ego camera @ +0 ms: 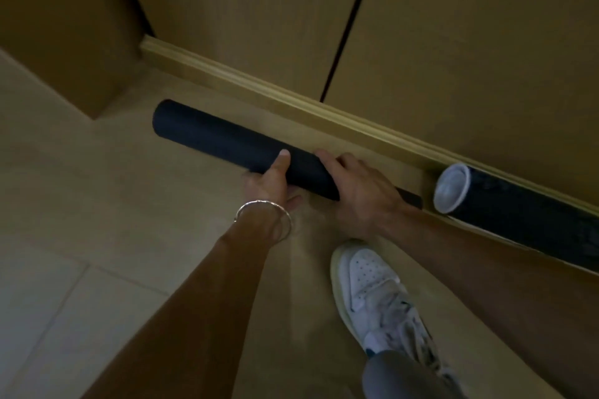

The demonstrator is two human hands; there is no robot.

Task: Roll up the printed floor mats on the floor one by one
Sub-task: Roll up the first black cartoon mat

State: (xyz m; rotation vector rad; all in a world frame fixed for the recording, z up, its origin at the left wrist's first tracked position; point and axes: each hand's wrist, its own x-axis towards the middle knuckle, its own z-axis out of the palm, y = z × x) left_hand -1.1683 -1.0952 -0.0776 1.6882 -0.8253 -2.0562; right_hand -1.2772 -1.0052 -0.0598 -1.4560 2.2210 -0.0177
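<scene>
"Head view: how far along is the rolling?"

"One dark rolled-up floor mat (227, 139) lies on the pale tiled floor (81, 204), just beside the wooden skirting board (291, 97). The left hand (269, 181) and the right hand (356, 194) both hold it, each grip wrapped round the roll. I judge it is finished or being tightened."

"And the others?"

"A second dark roll with a pale end (518, 214) rests against the skirting, to the right. That makes two rolls, two hands and one white sneaker (372, 288). No flat mat shows, so I cannot tell whether more remain."
</scene>
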